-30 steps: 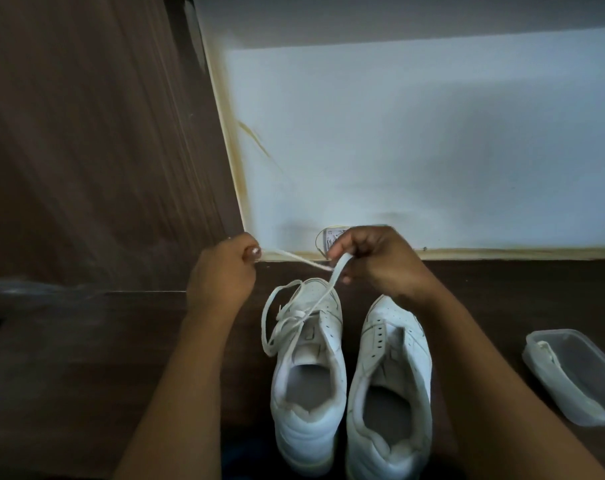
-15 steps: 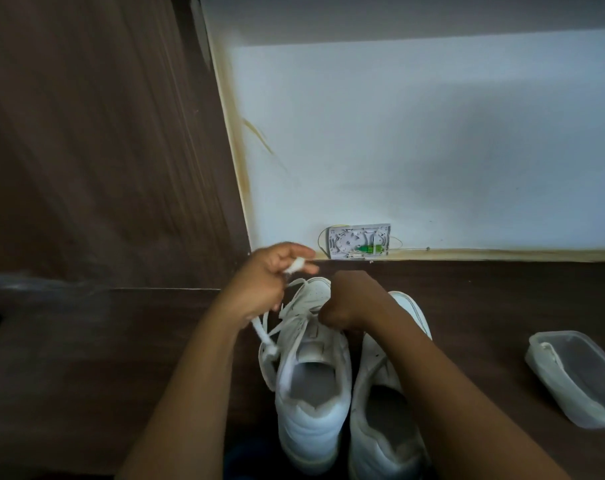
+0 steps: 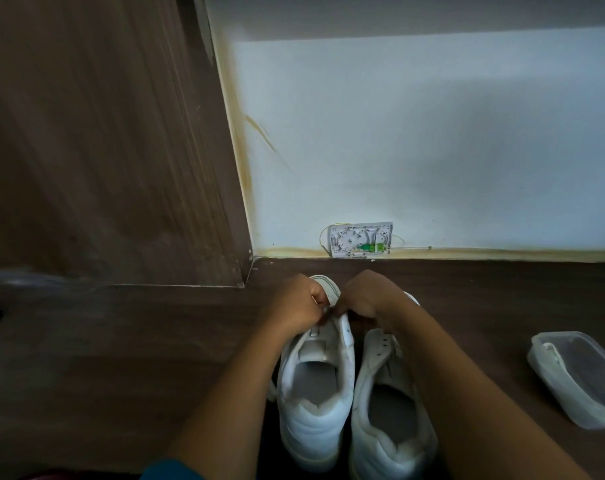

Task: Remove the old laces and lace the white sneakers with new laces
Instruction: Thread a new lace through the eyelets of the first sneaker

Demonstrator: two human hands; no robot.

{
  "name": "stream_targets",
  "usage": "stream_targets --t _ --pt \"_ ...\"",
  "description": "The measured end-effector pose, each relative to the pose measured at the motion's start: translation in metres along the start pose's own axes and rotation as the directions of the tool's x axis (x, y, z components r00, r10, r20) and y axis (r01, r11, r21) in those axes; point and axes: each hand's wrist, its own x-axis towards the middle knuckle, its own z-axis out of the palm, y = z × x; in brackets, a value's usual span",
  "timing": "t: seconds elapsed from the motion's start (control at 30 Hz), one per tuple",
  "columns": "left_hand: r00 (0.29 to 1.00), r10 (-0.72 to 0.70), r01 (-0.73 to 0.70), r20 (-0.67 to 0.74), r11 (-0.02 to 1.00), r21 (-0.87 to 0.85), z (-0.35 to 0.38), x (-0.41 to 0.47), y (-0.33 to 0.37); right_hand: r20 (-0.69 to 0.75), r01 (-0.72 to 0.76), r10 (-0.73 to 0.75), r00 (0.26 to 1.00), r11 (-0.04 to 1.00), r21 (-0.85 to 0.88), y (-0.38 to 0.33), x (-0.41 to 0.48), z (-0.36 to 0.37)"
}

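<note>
shoes on table (image 3: 155,358), 6 o'clock. right shoe (image 3: 387,427) eyelets bare. left shoe (image 3: 315,410) has lace (image 3: 272,393), likely old. left hand (image 3: 296,303), right hand (image 3: 367,299) curled at its front eyelets, apparently pinching lace. relacing not begun. tub (image 3: 578,375), 4 o'clock.

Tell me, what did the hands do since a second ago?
The left hand and right hand came down and together onto the left sneaker; the left pinches the lace there. The right sneaker and plastic container stayed put.
</note>
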Motion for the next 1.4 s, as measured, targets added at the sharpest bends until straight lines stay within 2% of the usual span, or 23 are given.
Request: stream_targets --t 0.07,0.2,0.47,0.6,0.7,0.8,0.87,0.9,0.97,1.0,1.07,1.1,1.13,1.2,1.27,1.3,1.33,1.37,1.4 --pt "1.0 0.004 -0.004 -0.006 0.999 0.052 -0.001 0.001 0.002 0.005 -0.046 0.046 0.999 0.991 0.128 0.002 0.002 -0.002" --pt "1.0 -0.004 0.004 0.002 0.996 0.086 -0.007 0.001 0.001 0.003 -0.06 0.061 0.998 0.968 0.242 0.002 -0.003 -0.003" --pt "0.996 0.068 -0.073 0.052 0.993 0.098 -0.005 -0.002 0.001 -0.015 -0.014 0.018 1.0 0.974 0.227 0.004 -0.003 -0.004" --pt "0.997 0.073 -0.074 0.01 0.991 0.108 0.0 0.001 -0.001 0.054 -0.031 0.017 0.998 0.963 0.267 0.004 -0.003 -0.006" --pt "0.997 0.074 -0.075 0.015 0.995 0.06 0.003 0.002 -0.005 0.09 0.046 -0.065 0.994 0.98 0.192 0.007 -0.003 -0.008" --pt "0.997 0.075 -0.075 0.011 0.997 -0.003 0.003 0.005 -0.008 -0.004 0.083 -0.083 0.997 0.996 0.046 0.012 0.0 -0.002" --pt "0.997 0.08 -0.079 0.006 0.995 -0.063 0.003 0.004 -0.006 -0.078 0.123 -0.132 0.988 0.987 -0.104 0.009 0.001 -0.003" --pt "0.996 0.092 -0.091 0.014 0.995 -0.051 0.003 0.004 -0.005 -0.11 0.154 -0.167 0.98 0.981 -0.118 0.007 0.0 -0.005" --pt "0.99 0.141 -0.142 0.028 0.99 0.014 0.001 0.004 -0.004 -0.211 0.231 -0.207 0.955 0.968 0.097 0.0 -0.005 -0.012" --pt "0.986 0.167 -0.167 0.016 0.986 0.012 0.0 0.003 -0.003 -0.314 0.302 -0.224 0.923 0.926 0.227 -0.004 -0.008 -0.017" --pt "0.984 0.173 -0.177 -0.042 0.975 -0.132 -0.006 0.001 0.004 -0.455 0.462 -0.247 0.856 0.76 0.457 -0.008 -0.015 -0.026" --pt "0.985 0.146 -0.164 -0.088 0.953 -0.254 -0.01 0.0 0.01 -0.431 0.486 -0.267 0.862 0.676 0.554 -0.008 -0.018 -0.03" --pt "0.982 0.124 -0.17 -0.143 0.909 -0.38 -0.016 -0.001 0.017 -0.363 0.471 -0.304 0.881 0.641 0.606 -0.005 -0.019 -0.033" --pt "0.955 0.125 -0.263 -0.269 0.777 -0.572 -0.029 -0.003 0.033 -0.161 0.394 -0.368 0.916 0.745 0.539 0.006 -0.016 -0.034" --pt "0.921 0.148 -0.368 -0.361 0.639 -0.675 -0.039 -0.006 0.046 0.004 0.393 -0.423 0.906 0.845 0.362 0.014 -0.014 -0.026" --pt "0.916 0.148 -0.383 -0.372 0.594 -0.708 -0.042 -0.007 0.048 0.002 0.426 -0.45 0.893 0.848 0.315 0.014 -0.015 -0.021" --pt "0.925 0.13 -0.362 -0.356 0.581 -0.729 -0.043 -0.007 0.047 -0.072 0.47 -0.473 0.878 0.824 0.317 0.012 -0.013 -0.018" --pt "0.943 0.091 -0.307 -0.322 0.614 -0.727 -0.043 -0.006 0.043 -0.193 0.522 -0.485 0.853 0.776 0.354 0.009 -0.012 -0.018" --pt "0.962 0.054 -0.227 -0.268 0.7 -0.677 -0.041 -0.007 0.039 -0.322 0.58 -0.482 0.815 0.694 0.426 0.004 -0.015 -0.021"
